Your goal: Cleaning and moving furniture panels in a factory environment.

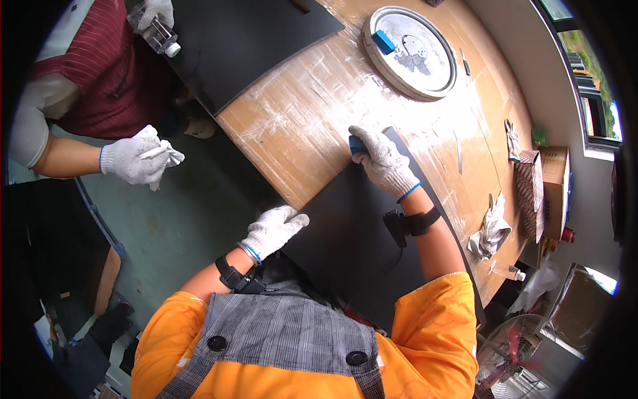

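- Right hand [380, 158], gloved, centre of the frame: fingers closed around a blue block [357, 145], at the upper edge of the dark panel [345, 233]; contact is unclear.
- Left hand [272, 231], gloved, left of centre, by the panel's left edge: fingers close together; I cannot tell whether it grips.
- The step looks like rubbing the panel, lower centre; the next stroke probably calls for the block flat, pressure even, panel steadied.
- Upper right: round tray [405, 23] bearing a second block [383, 42].
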`<state>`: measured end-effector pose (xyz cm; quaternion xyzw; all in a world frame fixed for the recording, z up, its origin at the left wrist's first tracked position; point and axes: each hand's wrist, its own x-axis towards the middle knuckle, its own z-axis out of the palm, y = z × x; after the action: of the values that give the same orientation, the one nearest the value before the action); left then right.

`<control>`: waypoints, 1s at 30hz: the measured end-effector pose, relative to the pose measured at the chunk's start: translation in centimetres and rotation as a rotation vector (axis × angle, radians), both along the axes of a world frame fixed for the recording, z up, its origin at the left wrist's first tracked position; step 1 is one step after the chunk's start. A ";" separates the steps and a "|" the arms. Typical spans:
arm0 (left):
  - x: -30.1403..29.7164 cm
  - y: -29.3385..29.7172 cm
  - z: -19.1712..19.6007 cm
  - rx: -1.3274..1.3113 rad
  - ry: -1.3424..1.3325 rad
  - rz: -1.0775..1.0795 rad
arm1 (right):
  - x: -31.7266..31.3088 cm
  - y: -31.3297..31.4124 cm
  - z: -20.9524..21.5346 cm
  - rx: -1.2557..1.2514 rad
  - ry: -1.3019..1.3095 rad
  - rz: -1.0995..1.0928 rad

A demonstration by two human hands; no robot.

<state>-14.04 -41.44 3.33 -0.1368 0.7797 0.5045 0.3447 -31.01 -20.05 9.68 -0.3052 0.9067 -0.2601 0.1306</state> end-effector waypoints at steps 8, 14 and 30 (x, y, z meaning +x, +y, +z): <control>-0.1 0.3 -0.6 -0.049 0.044 -0.042 | -3.4 3.2 -2.6 -0.093 0.167 -0.137; -0.4 -0.2 -0.4 -0.019 -0.064 -0.095 | -1.1 1.3 -1.8 -0.070 0.226 0.078; -0.9 -0.7 0.9 0.075 -0.004 -0.031 | -8.6 8.2 -1.6 -0.367 -0.137 -0.734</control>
<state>-14.90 -42.12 4.20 -0.1128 0.7615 0.5279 0.3588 -39.57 -11.88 8.06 0.0383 0.8830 -0.4666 0.0326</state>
